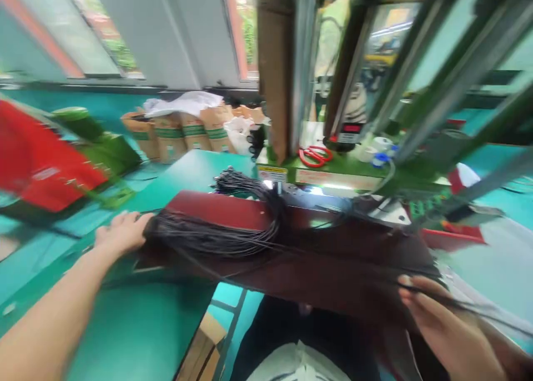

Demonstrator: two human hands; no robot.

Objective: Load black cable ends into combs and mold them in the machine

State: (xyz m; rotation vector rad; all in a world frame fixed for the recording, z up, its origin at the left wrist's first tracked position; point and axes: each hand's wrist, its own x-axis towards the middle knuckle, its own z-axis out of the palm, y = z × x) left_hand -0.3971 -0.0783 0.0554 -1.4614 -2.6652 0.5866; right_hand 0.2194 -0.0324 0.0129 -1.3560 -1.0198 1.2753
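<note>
A thick bundle of thin black cords lies across a dark red sheet on the green table. My left hand rests on the left end of the bundle, fingers curled over it. At the lower right, my right hand pinches a single black cord that runs off to the right. The whole picture is smeared by motion.
A green machine with metal posts stands behind the sheet, red scissors on its base. Brown paper bags line the back left wall. Red and green bags lie at the left.
</note>
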